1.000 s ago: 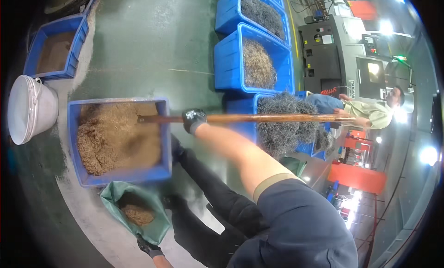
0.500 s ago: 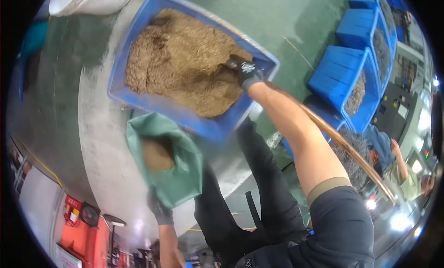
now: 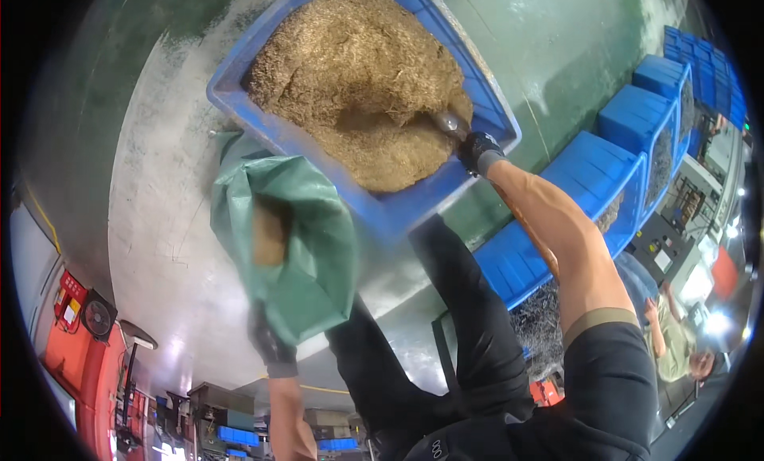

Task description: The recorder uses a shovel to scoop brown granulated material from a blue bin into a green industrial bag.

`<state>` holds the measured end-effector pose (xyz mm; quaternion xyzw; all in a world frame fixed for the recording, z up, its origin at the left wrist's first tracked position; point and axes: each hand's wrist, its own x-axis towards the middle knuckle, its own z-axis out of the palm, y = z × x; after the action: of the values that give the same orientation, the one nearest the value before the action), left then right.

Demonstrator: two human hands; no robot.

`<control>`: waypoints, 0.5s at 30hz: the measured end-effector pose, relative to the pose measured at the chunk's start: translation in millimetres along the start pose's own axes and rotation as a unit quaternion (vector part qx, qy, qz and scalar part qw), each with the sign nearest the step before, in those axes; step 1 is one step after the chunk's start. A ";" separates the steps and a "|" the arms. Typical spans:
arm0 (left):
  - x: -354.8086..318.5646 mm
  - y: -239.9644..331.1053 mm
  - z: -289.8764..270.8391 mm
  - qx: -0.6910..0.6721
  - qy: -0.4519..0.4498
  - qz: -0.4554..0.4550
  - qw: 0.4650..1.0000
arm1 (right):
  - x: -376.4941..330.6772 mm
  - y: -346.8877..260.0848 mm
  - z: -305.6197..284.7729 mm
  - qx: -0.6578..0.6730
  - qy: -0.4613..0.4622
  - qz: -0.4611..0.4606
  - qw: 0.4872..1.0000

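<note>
A large blue bin (image 3: 485,87) holds a heap of brown, grainy shavings (image 3: 350,47) with a hollow in its middle. My right hand (image 3: 480,152), in a dark glove, is closed round a shovel near the bin's right wall. The metal shovel head (image 3: 452,124) lies in the shavings, and its wooden handle (image 3: 529,232) runs back under my forearm. Just below the bin stands a green bag (image 3: 314,282), its mouth open, with brown material inside. My left hand (image 3: 272,339), also gloved, grips the bag's near left side; its fingers are partly hidden and blurred.
Several blue bins (image 3: 585,171) stand in a row at the right, some with grey shavings (image 3: 541,322). Another person (image 3: 672,334) is at the far right. A red machine (image 3: 95,381) with a fan (image 3: 99,316) stands at the lower left. My legs (image 3: 469,302) are beside the bag.
My right hand has drawn back toward the bin's right wall, and the shovel head now shows. The view has shifted, with the bin higher and further right. My left hand still holds the bag.
</note>
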<state>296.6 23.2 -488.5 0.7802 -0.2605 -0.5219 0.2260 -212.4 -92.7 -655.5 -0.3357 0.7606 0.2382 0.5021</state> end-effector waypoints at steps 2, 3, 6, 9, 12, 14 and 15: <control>0.4 -7.7 -6.7 -0.009 0.032 0.000 0.999 | -27.7 -5.7 -2.4 0.045 0.007 0.028 0.999; -1.2 -8.9 -14.1 -0.024 0.026 -0.015 0.999 | -33.9 2.9 4.0 0.002 0.012 0.035 0.999; 3.0 25.2 4.1 -0.175 0.008 -0.108 0.979 | -31.6 19.9 2.8 -0.027 0.044 0.025 0.998; 7.6 40.7 12.0 -0.234 -0.004 -0.145 0.961 | -11.1 25.4 -19.6 -0.030 -0.031 0.005 0.999; 14.4 37.1 2.1 -0.200 -0.018 -0.094 0.975 | 6.8 10.9 -33.5 0.065 -0.088 0.106 0.988; 21.5 36.3 1.3 -0.237 -0.022 -0.087 0.967 | 26.7 29.4 -39.7 0.196 -0.271 0.073 0.940; 23.6 39.9 5.2 -0.242 -0.018 -0.100 0.965 | 43.5 44.7 -41.4 0.274 -0.317 0.103 0.902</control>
<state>292.4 -22.8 -481.9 0.7145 -0.0511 -0.6037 0.3499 -282.6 -103.9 -678.6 -0.0110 0.6267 0.1650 0.7615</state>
